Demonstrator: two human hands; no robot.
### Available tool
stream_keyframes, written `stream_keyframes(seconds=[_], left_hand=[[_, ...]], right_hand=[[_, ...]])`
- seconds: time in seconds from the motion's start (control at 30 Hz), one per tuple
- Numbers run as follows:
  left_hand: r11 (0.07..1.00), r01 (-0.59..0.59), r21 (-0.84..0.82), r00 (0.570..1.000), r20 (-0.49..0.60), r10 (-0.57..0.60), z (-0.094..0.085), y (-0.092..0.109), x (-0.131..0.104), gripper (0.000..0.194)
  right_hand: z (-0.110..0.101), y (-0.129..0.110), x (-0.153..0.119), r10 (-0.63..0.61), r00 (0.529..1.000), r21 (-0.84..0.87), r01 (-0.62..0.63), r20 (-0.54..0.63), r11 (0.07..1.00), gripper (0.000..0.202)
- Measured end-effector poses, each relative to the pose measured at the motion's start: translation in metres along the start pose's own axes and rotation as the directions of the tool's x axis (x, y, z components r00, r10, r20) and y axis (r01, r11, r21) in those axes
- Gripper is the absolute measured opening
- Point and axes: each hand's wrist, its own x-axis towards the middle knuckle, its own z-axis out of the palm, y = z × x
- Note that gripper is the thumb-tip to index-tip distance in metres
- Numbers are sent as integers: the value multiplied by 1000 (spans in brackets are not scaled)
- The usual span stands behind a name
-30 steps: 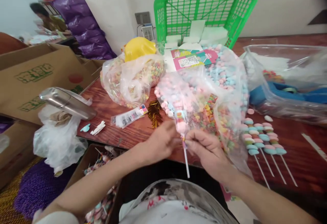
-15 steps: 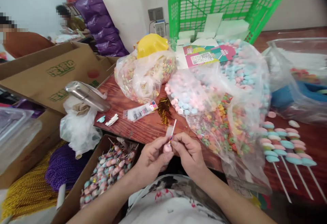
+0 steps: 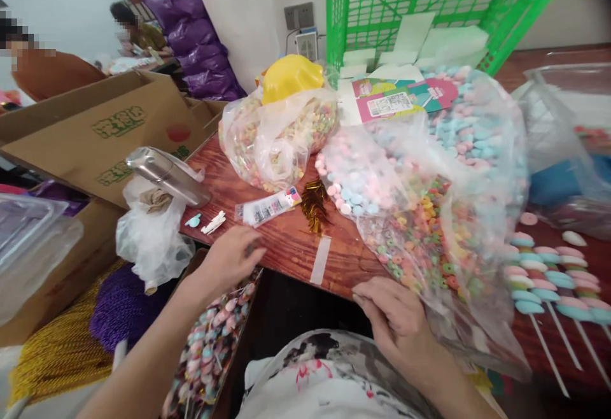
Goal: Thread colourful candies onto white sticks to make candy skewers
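My left hand point(image 3: 231, 256) is over the near edge of the table, above a brown box point(image 3: 258, 282) of candy skewers point(image 3: 222, 323). Its thumb stands apart from the fingers, and nothing shows between them. My right hand point(image 3: 396, 314) is at the table's front edge beside the clear bag of coloured candy rings point(image 3: 442, 260). Its fingers are loosely bent, with no item visible in them. Between the hands, a pale strip of tape point(image 3: 321, 260) sticks to the table edge. A bunch of gold twist ties point(image 3: 314, 207) lies behind it.
Bagged pink and blue candies point(image 3: 353, 196) lie behind the rings. Several finished skewers point(image 3: 548, 279) rest at right. Small clear sleeves point(image 3: 270, 207) and a steel flask point(image 3: 167, 177) are at left. A green basket point(image 3: 337, 24) stands behind. Two people sit far left.
My hands have parted, left hand toward the box and right hand to the right. The small candy skewer they held together is out of them. The tape strip shows fully now.
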Motion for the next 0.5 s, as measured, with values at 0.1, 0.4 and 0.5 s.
stream_keyframes(seconds=[0.1,0.4,0.5], left_hand=[[953,-39,301,999,-14,45,7,21,66,29],[854,18,519,999,-47,7,30,14,98,31],[872,74,484,987,-162,6,34,7,96,34]], right_hand=[[-15,-1,-5,-59,997,-189,50,-46,981,23],[-143,52,-112,166,741,-654,-658,-651,373,20],[-163,69,-128,352,668,-666,-731,-655,148,27]])
